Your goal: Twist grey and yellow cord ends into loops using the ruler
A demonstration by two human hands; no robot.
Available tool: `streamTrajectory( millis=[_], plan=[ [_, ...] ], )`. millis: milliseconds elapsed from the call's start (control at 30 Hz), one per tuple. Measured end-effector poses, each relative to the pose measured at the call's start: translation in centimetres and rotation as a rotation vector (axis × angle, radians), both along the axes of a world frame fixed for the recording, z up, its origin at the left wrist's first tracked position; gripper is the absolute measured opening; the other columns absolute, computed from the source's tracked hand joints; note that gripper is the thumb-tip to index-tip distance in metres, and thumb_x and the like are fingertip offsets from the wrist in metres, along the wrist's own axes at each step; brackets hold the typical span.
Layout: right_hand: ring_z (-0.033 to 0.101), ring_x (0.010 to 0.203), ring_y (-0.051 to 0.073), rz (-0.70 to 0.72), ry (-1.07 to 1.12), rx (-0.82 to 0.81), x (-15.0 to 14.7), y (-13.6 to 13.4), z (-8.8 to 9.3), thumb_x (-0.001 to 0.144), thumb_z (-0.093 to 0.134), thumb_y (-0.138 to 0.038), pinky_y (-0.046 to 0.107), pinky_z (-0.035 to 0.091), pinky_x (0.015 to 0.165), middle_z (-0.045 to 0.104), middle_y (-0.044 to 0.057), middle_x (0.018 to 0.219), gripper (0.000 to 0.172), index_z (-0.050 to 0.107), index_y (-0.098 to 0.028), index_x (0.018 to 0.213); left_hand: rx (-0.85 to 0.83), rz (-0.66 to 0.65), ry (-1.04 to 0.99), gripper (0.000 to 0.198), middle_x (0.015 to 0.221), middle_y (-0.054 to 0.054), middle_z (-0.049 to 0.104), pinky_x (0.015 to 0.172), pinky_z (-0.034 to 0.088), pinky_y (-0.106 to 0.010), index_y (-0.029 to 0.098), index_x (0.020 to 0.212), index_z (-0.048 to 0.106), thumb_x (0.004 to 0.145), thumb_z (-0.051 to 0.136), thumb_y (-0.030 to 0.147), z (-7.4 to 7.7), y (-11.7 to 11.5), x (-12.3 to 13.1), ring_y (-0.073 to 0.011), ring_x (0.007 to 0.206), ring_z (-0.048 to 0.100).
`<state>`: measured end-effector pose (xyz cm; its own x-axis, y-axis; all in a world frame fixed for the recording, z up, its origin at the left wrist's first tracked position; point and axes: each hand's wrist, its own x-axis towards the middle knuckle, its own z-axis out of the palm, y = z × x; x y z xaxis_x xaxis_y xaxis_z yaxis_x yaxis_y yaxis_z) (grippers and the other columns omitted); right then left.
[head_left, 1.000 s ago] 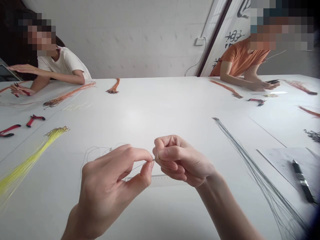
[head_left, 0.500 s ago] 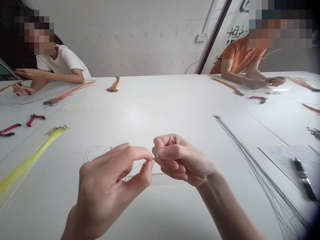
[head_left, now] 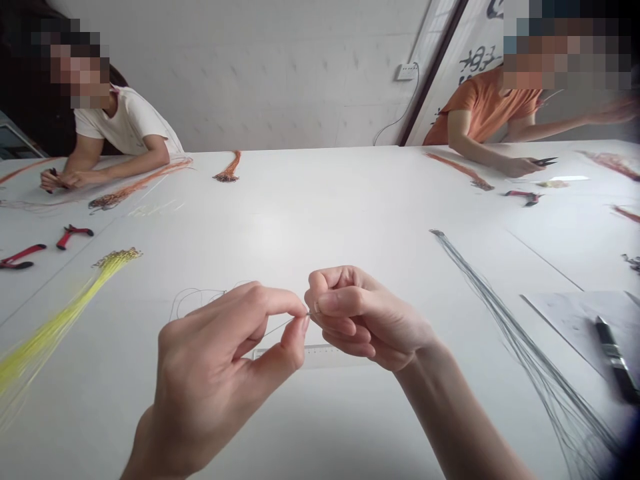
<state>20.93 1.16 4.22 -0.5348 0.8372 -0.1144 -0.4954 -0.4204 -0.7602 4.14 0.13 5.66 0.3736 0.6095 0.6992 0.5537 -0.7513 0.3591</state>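
Above the white table (head_left: 300, 433), my left hand (head_left: 210, 367) pinches a thin grey cord (head_left: 278, 327) between thumb and forefinger. My right hand (head_left: 373, 320) meets it fingertip to fingertip, thumb pressed on a curled forefinger, its other fingers folded loosely. A tiny shiny piece, perhaps metal, shows at the right fingertips where the cord ends; its kind is too small to tell. Slack cord loops (head_left: 187, 294) lie behind my left hand. Beneath both hands rests a clear ruler (head_left: 320, 358), partly hidden.
Yellow cords (head_left: 75, 312) lie left, grey cords (head_left: 493, 308) right. Red-handled pliers (head_left: 73, 235) are at left, another pair (head_left: 524, 197) at right. A pen (head_left: 614, 360) lies on paper (head_left: 565, 310). Across sit a person in white (head_left: 133, 120) and one in orange (head_left: 475, 107) holding a dark tool.
My hands keep almost the same pinch and place. The person in orange has spread their arms, one reaching right. The person in white has brought their hands together low on the table.
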Motion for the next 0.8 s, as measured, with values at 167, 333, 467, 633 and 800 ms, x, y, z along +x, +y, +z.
streamTrajectory(
  millis=[167,333,467,633,800],
  plan=[
    [0.027,0.027,0.0,0.003,-0.009,-0.007,-0.04,0.0,0.06,0.067,0.058,-0.015,0.009,0.022,0.027,0.04,-0.008,0.037,0.022,0.048,-0.013,0.048,-0.003,-0.008,0.008,0.012,0.052,0.007,0.029,0.038,0.028,-0.017,0.024,0.077,0.058,0.079,0.057,0.012,0.27,0.07,-0.02,-0.0049,0.042,0.027],
    [0.026,0.028,0.0,0.003,-0.008,-0.012,-0.11,0.06,0.08,0.066,0.058,-0.015,0.009,0.023,0.027,0.04,-0.007,0.037,0.022,0.047,-0.013,0.047,0.005,-0.002,0.0,0.011,0.051,0.007,0.028,0.037,0.028,-0.016,0.024,0.078,0.057,0.079,0.056,0.013,0.32,0.04,-0.02,-0.0048,0.041,0.027],
    [0.026,0.028,0.0,0.004,0.001,-0.005,-0.09,0.05,0.01,0.067,0.058,-0.015,0.009,0.023,0.027,0.039,-0.008,0.037,0.022,0.047,-0.013,0.047,-0.002,-0.01,0.011,0.011,0.052,0.007,0.028,0.038,0.028,-0.016,0.023,0.078,0.057,0.079,0.057,0.012,0.33,0.13,0.02,-0.0044,0.041,0.026],
    [0.027,0.028,-0.001,-0.002,0.022,-0.005,-0.13,-0.02,-0.01,0.067,0.059,-0.014,0.01,0.022,0.027,0.041,-0.007,0.038,0.022,0.048,-0.013,0.048,-0.001,-0.024,0.011,0.014,0.053,0.007,0.027,0.038,0.028,-0.016,0.023,0.077,0.056,0.078,0.057,0.009,0.34,0.14,-0.05,-0.0047,0.043,0.025],
    [0.026,0.028,-0.001,-0.001,0.013,-0.007,-0.13,-0.05,-0.03,0.067,0.06,-0.015,0.01,0.022,0.027,0.039,-0.007,0.038,0.023,0.048,-0.013,0.048,-0.002,-0.039,0.012,0.015,0.053,0.007,0.027,0.039,0.028,-0.016,0.023,0.078,0.056,0.078,0.057,0.008,0.3,-0.01,-0.09,-0.005,0.044,0.025]
  ],
)
